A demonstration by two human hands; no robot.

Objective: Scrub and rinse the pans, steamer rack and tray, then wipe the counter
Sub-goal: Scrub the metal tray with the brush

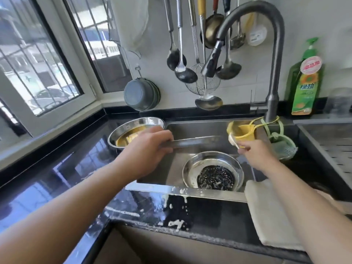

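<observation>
Left hand: my left hand (150,147), mid-frame, curls its fingers over the near end of a flat steel tray (192,142) and holds it edge-on above the sink (190,128).
Right hand: my right hand (257,153), right of centre, pinches a pale scrubbing sponge (233,142) at the mouth of a yellow hanging holder (242,134) looped round the tap's base.
Pan in sink: a round steel pan (192,166) sits low in the basin at centre frame with a dark steamer rack (215,177) lying inside it.
Pan on counter: a second steel pan (122,130) with yellow residue rests on the black counter (57,168) left of the sink, just behind my left hand.
Counter front: white foam splashes (177,223) mark the sink's near edge, lower centre; a folded cloth (266,212) lies at lower right.
Background: the grey tap (274,73) arches over the sink, and a green detergent bottle (304,82) stands at upper right.
</observation>
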